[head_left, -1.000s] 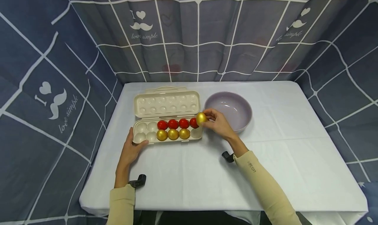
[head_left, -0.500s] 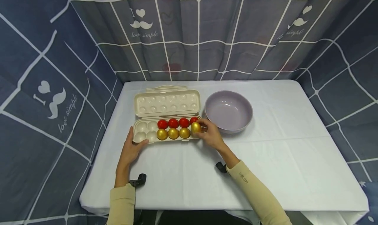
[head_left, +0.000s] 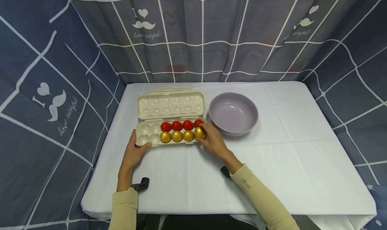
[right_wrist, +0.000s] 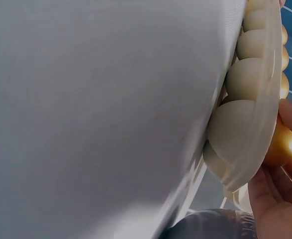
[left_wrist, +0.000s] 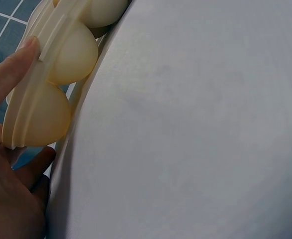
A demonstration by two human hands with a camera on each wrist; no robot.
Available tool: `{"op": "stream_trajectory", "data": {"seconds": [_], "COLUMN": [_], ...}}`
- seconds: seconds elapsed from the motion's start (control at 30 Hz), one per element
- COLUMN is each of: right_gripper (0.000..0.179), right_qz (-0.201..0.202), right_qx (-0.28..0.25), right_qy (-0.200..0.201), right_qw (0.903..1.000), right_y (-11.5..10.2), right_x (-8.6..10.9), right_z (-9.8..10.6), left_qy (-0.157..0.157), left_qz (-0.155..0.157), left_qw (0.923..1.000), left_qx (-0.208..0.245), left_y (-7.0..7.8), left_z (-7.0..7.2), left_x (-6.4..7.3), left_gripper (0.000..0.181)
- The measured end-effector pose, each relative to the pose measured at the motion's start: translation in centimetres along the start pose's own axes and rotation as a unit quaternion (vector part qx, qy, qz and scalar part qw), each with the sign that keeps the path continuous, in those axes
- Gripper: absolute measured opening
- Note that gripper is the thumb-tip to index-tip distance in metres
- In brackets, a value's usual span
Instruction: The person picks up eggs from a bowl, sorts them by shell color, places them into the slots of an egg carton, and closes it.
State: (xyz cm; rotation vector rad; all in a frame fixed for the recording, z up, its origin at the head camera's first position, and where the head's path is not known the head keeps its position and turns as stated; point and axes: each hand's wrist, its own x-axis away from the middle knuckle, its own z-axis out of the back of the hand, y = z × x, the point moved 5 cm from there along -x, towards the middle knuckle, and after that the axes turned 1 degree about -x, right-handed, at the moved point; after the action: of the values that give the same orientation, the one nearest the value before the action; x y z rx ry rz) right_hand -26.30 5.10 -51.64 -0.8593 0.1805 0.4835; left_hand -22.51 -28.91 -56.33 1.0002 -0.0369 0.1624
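An open cream egg carton (head_left: 170, 105) lies on the table, its lid folded back. My left hand (head_left: 133, 154) holds its left end, thumb on the front edge (left_wrist: 26, 64) and fingers round the side. At the right end of the front row, my right hand (head_left: 214, 141) pinches a golden egg (head_left: 199, 133) between thumb and fingers; the egg sits low in the last cup, as the right wrist view shows the golden egg (right_wrist: 284, 145) at the carton's rim. Other golden eggs (head_left: 176, 136) fill cups to its left, with red eggs (head_left: 176, 126) behind them. The leftmost cups (head_left: 143, 140) are empty.
A mauve bowl (head_left: 233, 114) with nothing in it stands right of the carton, close behind my right hand. White cloth (head_left: 272, 176) covers the table. Dark grid-patterned curtains (head_left: 187, 32) hang along the back and both sides.
My right hand has moved left and down with the golden egg, from above the carton's right corner into the last front cup. The left hand has stayed on the carton.
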Motion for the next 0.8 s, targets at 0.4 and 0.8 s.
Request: {"op": "stream_trajectory", "data": {"seconds": [0.4,0.8], "right_gripper": [0.05,0.05], "right_qz": [0.013,-0.004], "right_qx": [0.034,-0.025], "right_qy": [-0.018,0.006], "right_qw": [0.9992,0.9997], "right_y": [-0.4,-0.12], "right_x": [0.17,0.06], "right_z": [0.18,0.41], "left_qy": [0.002,0.001], "left_qz": [-0.002,0.0], "left_qw": [1.0,1.0], "left_qx": [0.0,0.005], "left_y": [0.03,0.37], "left_z": [0.21,0.07], "left_x": [0.01,0.15], "left_gripper": [0.109,0.109]}}
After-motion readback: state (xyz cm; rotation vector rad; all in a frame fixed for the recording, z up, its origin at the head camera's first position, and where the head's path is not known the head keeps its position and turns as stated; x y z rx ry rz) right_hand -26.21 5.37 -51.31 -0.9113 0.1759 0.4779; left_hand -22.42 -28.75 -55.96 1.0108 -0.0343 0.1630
